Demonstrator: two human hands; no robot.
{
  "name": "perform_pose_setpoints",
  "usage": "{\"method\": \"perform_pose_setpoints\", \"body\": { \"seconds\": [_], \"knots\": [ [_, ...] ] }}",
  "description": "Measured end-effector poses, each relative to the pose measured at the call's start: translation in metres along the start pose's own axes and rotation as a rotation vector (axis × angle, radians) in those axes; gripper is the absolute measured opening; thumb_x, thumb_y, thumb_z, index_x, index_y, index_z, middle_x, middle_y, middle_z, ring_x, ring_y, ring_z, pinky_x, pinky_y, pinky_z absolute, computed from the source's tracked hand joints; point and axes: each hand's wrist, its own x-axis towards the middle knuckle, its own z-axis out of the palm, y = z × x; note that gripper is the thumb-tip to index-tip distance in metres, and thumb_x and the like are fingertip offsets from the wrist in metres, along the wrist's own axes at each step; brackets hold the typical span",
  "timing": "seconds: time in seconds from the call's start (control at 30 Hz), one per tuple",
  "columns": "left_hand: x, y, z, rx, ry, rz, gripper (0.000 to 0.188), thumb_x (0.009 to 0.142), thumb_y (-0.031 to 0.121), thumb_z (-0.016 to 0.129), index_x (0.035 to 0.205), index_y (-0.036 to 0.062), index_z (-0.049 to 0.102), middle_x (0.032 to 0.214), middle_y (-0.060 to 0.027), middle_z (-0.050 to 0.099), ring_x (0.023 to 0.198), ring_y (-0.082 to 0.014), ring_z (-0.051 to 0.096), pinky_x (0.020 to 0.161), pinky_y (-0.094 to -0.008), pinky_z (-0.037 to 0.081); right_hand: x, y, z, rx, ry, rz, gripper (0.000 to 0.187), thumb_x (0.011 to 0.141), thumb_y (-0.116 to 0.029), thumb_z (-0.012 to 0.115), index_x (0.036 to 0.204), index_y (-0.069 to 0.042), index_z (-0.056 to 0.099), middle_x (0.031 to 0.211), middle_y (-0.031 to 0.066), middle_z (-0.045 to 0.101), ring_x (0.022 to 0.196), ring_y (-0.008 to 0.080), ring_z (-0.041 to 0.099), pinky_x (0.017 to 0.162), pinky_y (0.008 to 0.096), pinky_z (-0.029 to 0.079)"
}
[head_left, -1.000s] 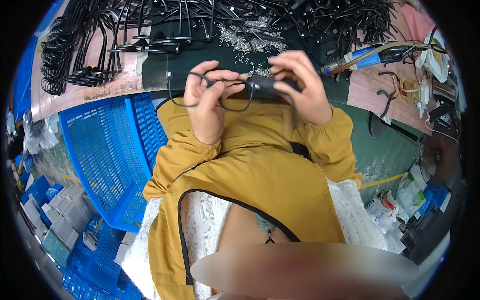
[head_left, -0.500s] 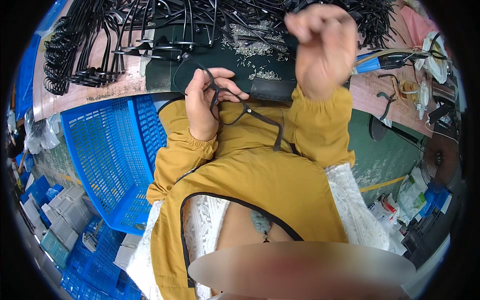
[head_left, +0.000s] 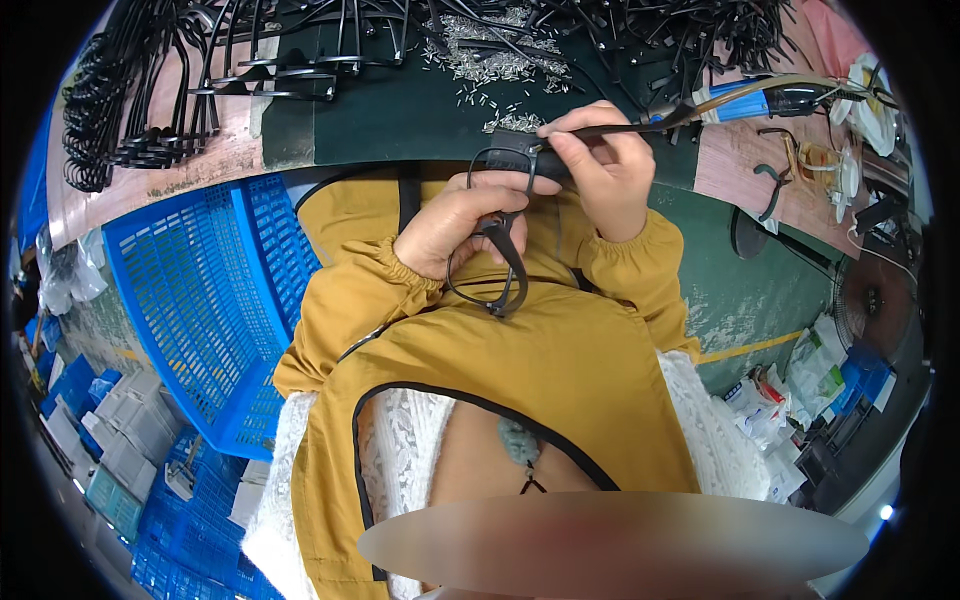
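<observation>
Over my lap, at the table's near edge, my left hand (head_left: 455,225) is closed around a black glasses frame (head_left: 492,222). The frame stands turned on end, one lens rim toward the table and the other toward my body. A temple arm (head_left: 512,262) is attached at the near end. My right hand (head_left: 610,170) pinches a separate-looking black temple arm (head_left: 640,127) by its hinge end, against the frame's far corner. Its long part points right. Whether a screw sits in that hinge is too small to tell. Behind the frame lies a dark block (head_left: 512,141).
Small metal screws lie in a large pile (head_left: 490,60) and a small heap (head_left: 515,121) on the dark green mat (head_left: 390,125). Black temple arms (head_left: 690,30) and frames (head_left: 300,75) cover the back. A blue-handled tool (head_left: 740,105) lies right; a blue basket (head_left: 200,300) stands left.
My right hand has come down from above the table with a temple arm and now meets the frame. My left hand has shifted right and toward me, turning the frame on end.
</observation>
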Motion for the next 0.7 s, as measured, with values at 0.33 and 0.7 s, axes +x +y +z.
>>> {"method": "perform_pose_setpoints", "body": {
  "seconds": [0.33,0.7],
  "knots": [
    [-0.002,0.007,0.008,0.002,0.009,0.053,0.035,0.099,0.014,0.051,0.125,-0.0024,0.068,0.068,-0.0105,0.069,0.058,-0.0194,0.070,0.050,-0.0235,0.046,0.029,0.010,-0.018,0.048,-0.289,0.048,0.010,0.086,0.001,0.073,0.095,0.005,0.070,0.091,0.0100,0.068,0.074,0.0159,0.066,0.066,0.0275,0.053],
    [-0.003,0.004,0.024,-0.026,0.103,0.051,0.031,0.100,0.012,0.050,0.120,-0.0035,0.066,0.070,-0.0118,0.070,0.057,-0.0191,0.069,0.049,-0.0231,0.046,0.031,0.009,-0.014,-0.203,-0.312,-0.199,0.005,0.087,0.003,0.071,0.090,0.005,0.071,0.089,0.0111,0.071,0.080,0.0217,0.065,0.071,0.0318,0.053]
  ]
}}
